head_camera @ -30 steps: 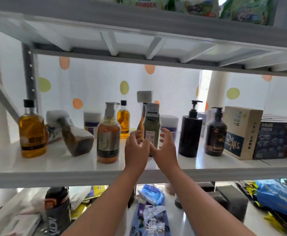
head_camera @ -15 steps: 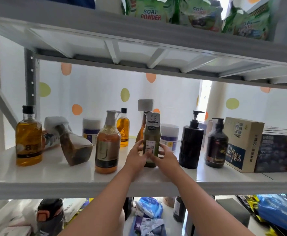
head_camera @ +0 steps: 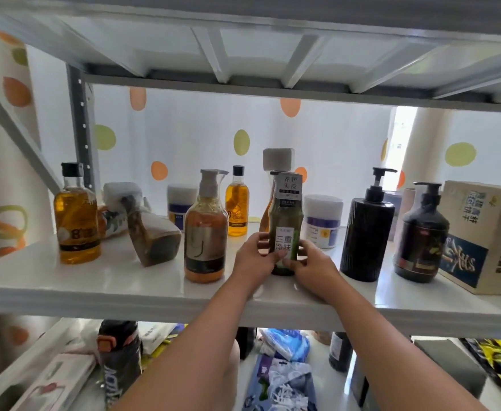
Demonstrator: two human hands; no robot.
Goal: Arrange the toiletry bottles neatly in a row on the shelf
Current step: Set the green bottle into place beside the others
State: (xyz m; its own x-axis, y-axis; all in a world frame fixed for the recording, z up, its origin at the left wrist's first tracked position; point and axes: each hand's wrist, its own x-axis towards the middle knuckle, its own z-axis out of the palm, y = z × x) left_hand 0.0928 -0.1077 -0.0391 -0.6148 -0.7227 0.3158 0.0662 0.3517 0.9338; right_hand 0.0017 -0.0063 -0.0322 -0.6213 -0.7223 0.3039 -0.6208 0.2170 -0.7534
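Best done low and slow: slide the green bottle [head_camera: 285,229] upright, base flat on the shelf [head_camera: 95,287], into the gap between the amber pump bottle [head_camera: 204,232] and the black pump bottle [head_camera: 365,232], label forward, fronts level. Left grip [head_camera: 253,258] and right grip [head_camera: 313,264] clamped round its lower half from either side, fingers [head_camera: 305,247] curled over the label. Behind, a white jar [head_camera: 322,221] and a small amber bottle [head_camera: 237,206], well back.

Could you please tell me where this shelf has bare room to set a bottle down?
Bare shelf runs along the front edge, left of the amber pump bottle. It is crowded behind the green bottle, around the jar.
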